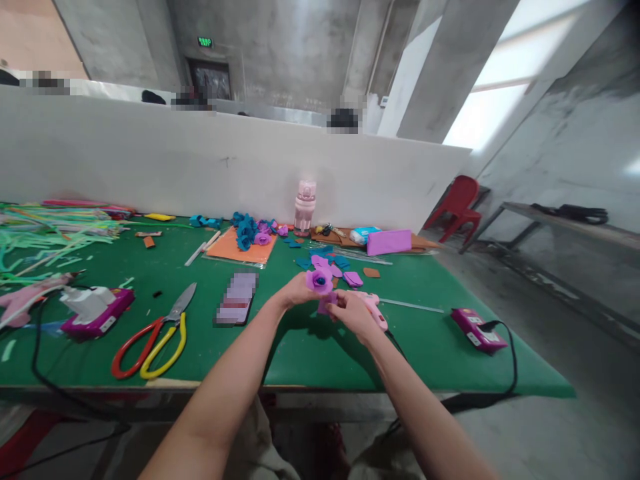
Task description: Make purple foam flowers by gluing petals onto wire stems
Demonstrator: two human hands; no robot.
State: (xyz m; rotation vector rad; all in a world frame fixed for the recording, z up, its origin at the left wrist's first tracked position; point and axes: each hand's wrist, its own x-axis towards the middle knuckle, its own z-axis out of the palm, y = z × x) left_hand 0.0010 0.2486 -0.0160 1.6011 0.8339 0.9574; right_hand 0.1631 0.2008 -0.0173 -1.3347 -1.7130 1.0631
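My left hand point(296, 291) is closed around a purple foam flower point(319, 281) with a blue centre, held a little above the green table point(310, 360). My right hand point(351, 312) is closed too, pinching a purple foam piece point(326, 305) at the flower's underside. A pink glue gun point(374, 309) lies on the table right behind my right hand, its black cord trailing toward the front edge. Loose purple and blue foam petals point(334, 265) lie just beyond both hands.
Red and yellow scissors point(154, 337) and a phone point(237, 299) lie left of my hands. Power adapters point(479, 329) sit right and left. Orange foam sheet with finished flowers point(250, 235), a pink bottle point(305, 207) and a white partition stand behind. Pipe cleaners pile at far left.
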